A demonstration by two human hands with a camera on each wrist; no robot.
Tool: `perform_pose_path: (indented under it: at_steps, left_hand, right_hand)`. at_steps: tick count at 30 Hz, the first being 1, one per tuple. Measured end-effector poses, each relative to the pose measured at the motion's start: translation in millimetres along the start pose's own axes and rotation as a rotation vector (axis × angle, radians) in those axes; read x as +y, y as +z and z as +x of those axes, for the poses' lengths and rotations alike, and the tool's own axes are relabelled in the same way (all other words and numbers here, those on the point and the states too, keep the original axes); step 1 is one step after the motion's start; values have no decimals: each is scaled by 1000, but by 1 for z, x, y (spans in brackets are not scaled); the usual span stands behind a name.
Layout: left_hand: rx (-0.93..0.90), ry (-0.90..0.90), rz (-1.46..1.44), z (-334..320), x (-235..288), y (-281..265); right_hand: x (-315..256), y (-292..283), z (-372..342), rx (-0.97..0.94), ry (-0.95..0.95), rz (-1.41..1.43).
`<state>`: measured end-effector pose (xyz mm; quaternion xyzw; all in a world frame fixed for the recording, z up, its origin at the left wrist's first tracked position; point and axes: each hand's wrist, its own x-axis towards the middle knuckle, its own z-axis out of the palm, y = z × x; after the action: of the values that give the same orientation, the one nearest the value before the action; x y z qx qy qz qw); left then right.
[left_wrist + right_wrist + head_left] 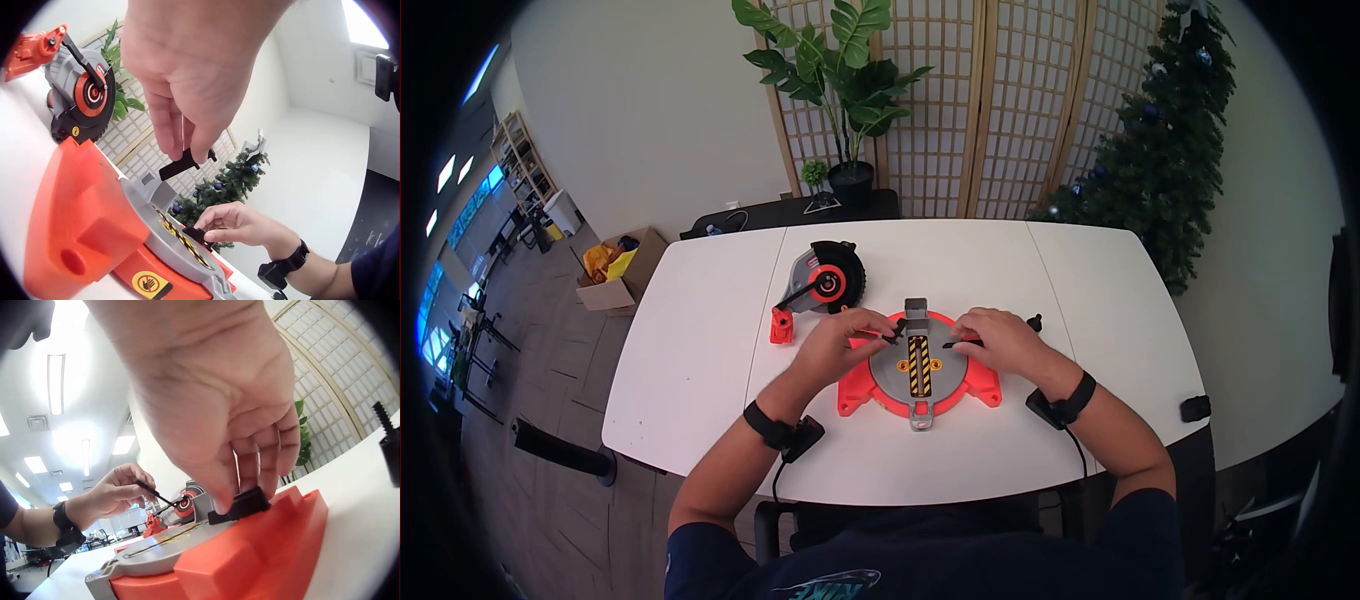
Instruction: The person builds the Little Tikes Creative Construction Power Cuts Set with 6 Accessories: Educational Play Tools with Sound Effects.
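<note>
On the white table sits a toy mitre saw base (pixel 982 384), red with a round grey turntable (pixel 883 372) and a yellow-and-black striped slot. Above its left rear part, my left hand (pixel 833 347) pinches a flat black plastic piece (pixel 178 166) between thumb and fingers. My right hand (pixel 1003 342) grips a second black plastic piece (pixel 242 505) by the turntable's right edge, close over the red base. The saw head (pixel 828 284), with its grey and black guard, red hub and red bracket, lies to the left behind the base.
A black screw-like knob (pixel 1035 322) stands right of the base. A small black object (pixel 1195 408) rests at the table's right edge. Behind the table are a potted plant (pixel 850 180), a lattice screen and a decorated tree (pixel 1145 170). Cables hang from both wrist cameras.
</note>
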<state>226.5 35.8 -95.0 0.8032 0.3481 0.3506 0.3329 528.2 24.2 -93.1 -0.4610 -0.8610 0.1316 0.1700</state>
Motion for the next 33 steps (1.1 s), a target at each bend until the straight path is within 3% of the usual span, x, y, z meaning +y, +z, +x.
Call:
perform_pose_path:
  at_steps: [4,6,7,9,12,15,18,21,24,27,31,33]
  left_hand:
    - [-29,66,-59,1,17,1]
    - [-45,103,-57,1,26,1]
    - [-55,115,-35,1,29,2]
    - [-64,128,-12,2,35,3]
    - [-49,215,15,3,38,5]
    - [-89,214,10,3,33,7]
    - [-69,93,-195,3,33,12]
    - [-42,99,-167,4,37,13]
    - [-34,-43,-66,10,40,13]
    - [-87,-92,62,12,41,9]
    - [-11,-89,173,13,29,2]
    - [6,-118,201,13,15,-4]
  right_hand:
    - [-19,-2,6,-66,68,195]
    - [-23,6,7,-21,79,558]
    - [-27,5,8,-21,79,558]
    - [-37,-1,9,-79,205,867]
    - [-41,-6,11,-106,214,932]
    - [-35,-4,13,-66,200,976]
    - [-35,-4,12,-3,235,998]
    - [-31,-2,12,10,198,964]
    - [-33,5,12,41,82,893]
    - [-46,-5,9,1,108,866]
    - [-42,-7,7,62,106,771]
    - [-30,-9,7,57,91,527]
